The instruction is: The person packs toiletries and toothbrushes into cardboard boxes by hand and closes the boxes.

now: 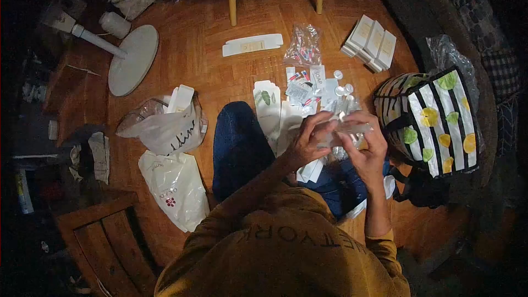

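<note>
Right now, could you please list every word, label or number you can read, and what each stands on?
"SOAP": packet.
"YORK": sweater, upside down; the word before begins "NE", its rest unclear.
Perhaps "OKADA": white bag, blurred.
Black script on the grey-white bag: cut by folds, unreadable.
Print on the boxes and carton: too small.
Held plastic: nothing legible.

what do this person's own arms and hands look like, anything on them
The mustard-brown sweatshirt has dark printed lettering; its plain matching sleeves end well short of the wrists. The left hand and right hand wear no gloves.
</note>
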Demonstrator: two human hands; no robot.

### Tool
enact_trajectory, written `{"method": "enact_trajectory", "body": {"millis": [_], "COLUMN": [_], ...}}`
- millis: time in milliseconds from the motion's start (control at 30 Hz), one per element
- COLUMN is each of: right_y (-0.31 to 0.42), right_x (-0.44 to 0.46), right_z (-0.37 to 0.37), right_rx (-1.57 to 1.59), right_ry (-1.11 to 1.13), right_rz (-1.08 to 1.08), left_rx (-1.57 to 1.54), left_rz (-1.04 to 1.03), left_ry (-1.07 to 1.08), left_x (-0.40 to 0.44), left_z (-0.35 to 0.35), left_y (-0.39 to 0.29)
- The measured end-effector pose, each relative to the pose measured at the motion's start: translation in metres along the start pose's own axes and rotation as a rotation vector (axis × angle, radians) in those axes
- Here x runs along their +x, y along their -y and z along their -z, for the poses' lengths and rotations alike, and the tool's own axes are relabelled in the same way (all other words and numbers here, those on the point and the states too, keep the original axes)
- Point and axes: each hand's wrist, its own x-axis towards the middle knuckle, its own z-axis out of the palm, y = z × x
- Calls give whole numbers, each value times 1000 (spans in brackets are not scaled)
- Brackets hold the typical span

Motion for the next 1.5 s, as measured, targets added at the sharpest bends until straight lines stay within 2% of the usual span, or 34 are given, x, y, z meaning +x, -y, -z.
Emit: {"method": "enact_trajectory", "body": {"millis": [133, 167, 233, 300, 400, 433, 500, 567, 600, 633, 733, 767, 800, 833, 867, 900, 967, 1000, 1100, 1133, 1167, 1233, 1333, 1500], "right_y": [22, 17, 5, 9, 18, 16, 9, 4, 1, -2, -60, -79, -101, -131, -177, -198, -220, -221, -222, -220, -218, -176, -108, -72], "right_x": [12, 8, 0, -3, -8, -7, -9, -19, -19, -19, -21, -19, -3, -1, -15, -25, -38, -39, -37, -35, -35, -8, 19, 17], "right_z": [-7, -4, 6, -1, -10, -13, -20, -35, -43, -51, -72, -84, -98, -118, -142, -160, -182, -183, -181, -175, -167, -131, -81, -53], "right_rx": [122, 122, 65, 41, 139, 143, -5, -39, -53, -66, 476, 588, 452, 345, 39, 42, -325, -352, -340, -224, -229, 820, 816, 908], "right_ry": [-393, -390, -97, -91, -169, -167, -35, 37, 116, 197, 298, 122, 20, -17, 71, 73, 236, 268, 223, 123, 124, -222, -304, -314], "right_rz": [-358, -366, 25, -2, -157, -157, 42, -3, -48, -92, -393, -803, -774, -699, -475, -469, -283, -218, -234, -247, -251, -765, -716, -714], "left_rx": [82, 79, 66, 28, -46, -99, -56, 18, 60, 63, 163, 204, 246, 248, 219, 190, 207, 220, 279, 275, 262, 238, 233, 232], "left_rz": [-27, -19, 14, -25, -67, -73, -73, -9, 122, 129, 247, 335, 424, 428, 471, 514, 506, 496, 481, 482, 530, 582, 522, 503], "left_ry": [-5, -2, 12, -15, -63, -75, -49, 8, 42, 41, 63, 19, -29, -35, -51, -66, -86, -101, -114, -111, -86, -58, -78, -63], "left_x": [-3, -6, -8, -5, -4, -5, -23, -36, -44, -56, -67, -54, -45, -42, -39, -37, -29, -27, -24, -23, -22, -20, -11, 5], "left_z": [1, 1, 0, 2, 11, 13, 15, 22, 25, 24, 23, 23, 21, 19, 18, 18, 20, 22, 24, 24, 25, 22, 11, 5], "left_y": [0, 1, 3, 2, 5, 6, 15, 15, 12, 15, 28, 22, 18, 21, 24, 27, 24, 24, 28, 29, 29, 29, 29, 8]}}
